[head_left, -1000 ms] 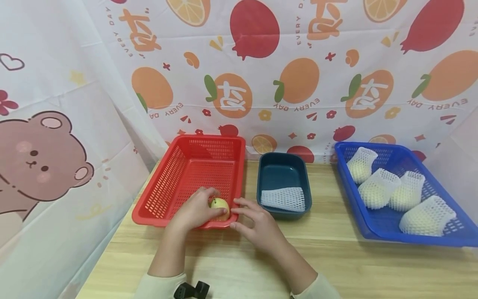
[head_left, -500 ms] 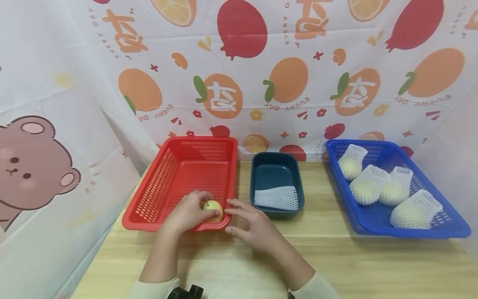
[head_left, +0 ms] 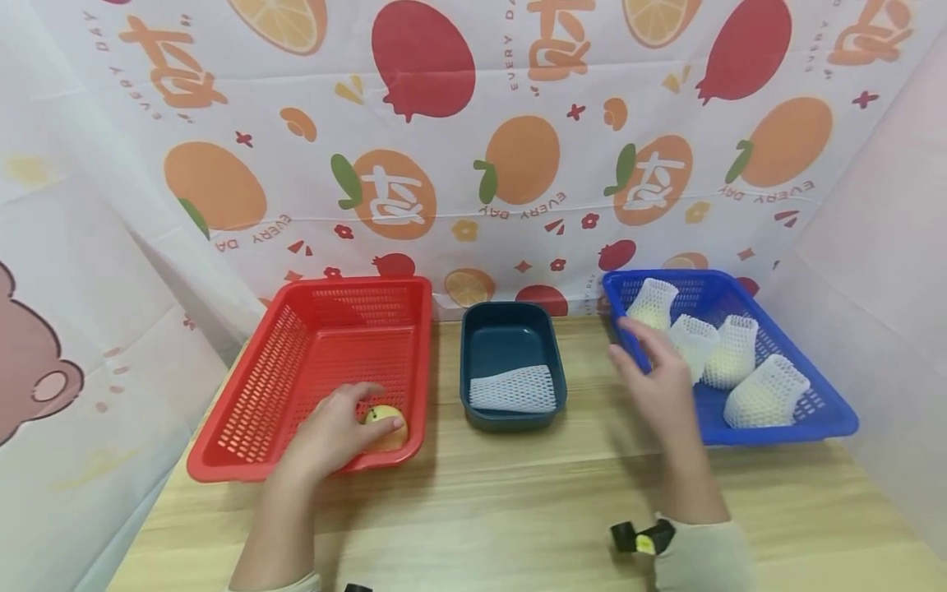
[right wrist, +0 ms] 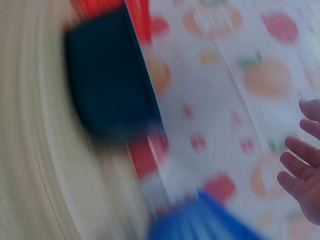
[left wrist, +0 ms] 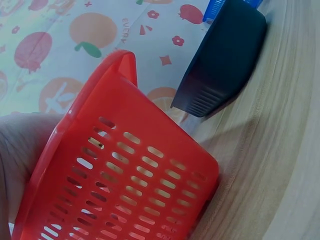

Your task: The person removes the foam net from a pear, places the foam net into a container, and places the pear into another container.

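In the head view my left hand reaches into the front right corner of the red basket, thumb and fingers around a round yellow pear with a short dark stem. The basket wall hides most of this hand in the left wrist view. My right hand is at the left side of the blue basket, its fingers spread and nothing in them. Beside it in the head view are several pears in white foam nets, the nearest a netted pear partly behind the hand.
Between the two baskets stands a dark teal tray with a flat white foam net lying in it. A printed fruit cloth hangs behind the wooden table.
My right hand has left the red basket's right rim and swung right to the blue basket. The left hand stays at the pear. The head view has turned right.
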{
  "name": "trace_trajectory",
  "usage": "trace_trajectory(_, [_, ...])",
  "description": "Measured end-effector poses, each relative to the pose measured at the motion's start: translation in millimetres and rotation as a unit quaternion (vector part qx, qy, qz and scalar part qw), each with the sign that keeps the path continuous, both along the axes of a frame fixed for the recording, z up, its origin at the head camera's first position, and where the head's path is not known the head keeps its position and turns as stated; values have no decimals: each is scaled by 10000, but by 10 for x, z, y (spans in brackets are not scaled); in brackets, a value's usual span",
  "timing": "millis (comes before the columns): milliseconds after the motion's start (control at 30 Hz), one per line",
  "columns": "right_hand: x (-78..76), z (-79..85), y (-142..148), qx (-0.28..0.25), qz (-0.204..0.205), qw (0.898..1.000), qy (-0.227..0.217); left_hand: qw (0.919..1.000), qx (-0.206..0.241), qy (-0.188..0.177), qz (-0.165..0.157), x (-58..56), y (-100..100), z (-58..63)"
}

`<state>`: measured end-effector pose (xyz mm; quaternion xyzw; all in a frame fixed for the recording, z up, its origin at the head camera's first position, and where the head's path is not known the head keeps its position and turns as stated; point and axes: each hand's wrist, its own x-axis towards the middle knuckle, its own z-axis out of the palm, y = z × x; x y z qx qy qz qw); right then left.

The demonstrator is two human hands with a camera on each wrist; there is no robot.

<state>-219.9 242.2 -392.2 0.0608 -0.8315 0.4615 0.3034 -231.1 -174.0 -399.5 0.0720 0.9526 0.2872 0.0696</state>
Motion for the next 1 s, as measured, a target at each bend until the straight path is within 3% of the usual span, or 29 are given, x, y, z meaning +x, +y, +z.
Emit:
trace_trajectory(133, [69, 28, 566, 106, -1172, 9931, -17, 9998, -6, 171, 99, 7, 17, 61])
trace_trajectory(233, [155, 39, 947, 213, -1825, 9822, -380, 9986, 126, 474, 220, 44, 71, 120])
trace_trajectory(300, [224, 24, 1178, 335, -2089, 9743, -770, 9952, 299, 892, 261, 80, 153, 154])
trace_trajectory(367, [294, 4, 1381, 450, -2286, 9645, -1245, 9872, 557, 1477, 214, 120, 275, 182])
trace_trajectory(467, [357, -50, 1623, 664, -2334, 9530, -1812, 9670, 951, 2362, -31, 193, 512, 202])
trace_trajectory(567, [394, -103, 1807, 783, -2150, 9484, -2195, 9483, 1240, 2879, -500, 226, 808, 198])
trace_trajectory(700, [405, -164, 1919, 891, -1962, 9396, -2659, 9368, 1556, 2872, -1254, 219, 1255, 102])
trace_trajectory(833, [395, -208, 1914, 982, -2142, 9310, -2788, 9373, 1799, 2300, -1902, 224, 1748, -51])
trace_trajectory(1000, [389, -276, 1886, 889, -2380, 9288, -2698, 9307, 1428, 1912, -2772, 236, 2367, -184])
